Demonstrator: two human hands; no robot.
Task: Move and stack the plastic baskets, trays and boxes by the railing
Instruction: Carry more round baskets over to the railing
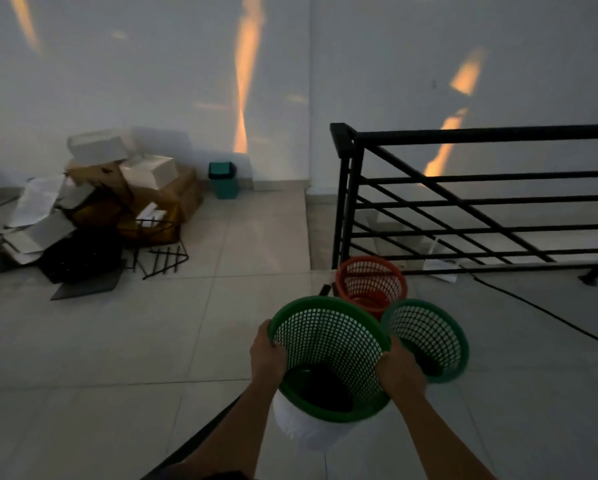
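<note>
A large green mesh basket (328, 355) is held in front of me, its mouth tilted toward the camera. My left hand (266, 358) grips its left rim and my right hand (399, 372) grips its right rim. Under it a white container (301, 427) shows, partly hidden. Just right stands a smaller green mesh basket (432, 337) on the floor. Behind them an orange mesh basket (373, 282) stands at the foot of the black railing (464, 199).
A heap of cardboard boxes, papers and black wire racks (110, 209) lies against the wall at the left. A small teal bin (223, 180) stands by the wall. A black cable (540, 306) runs across the tiled floor on the right.
</note>
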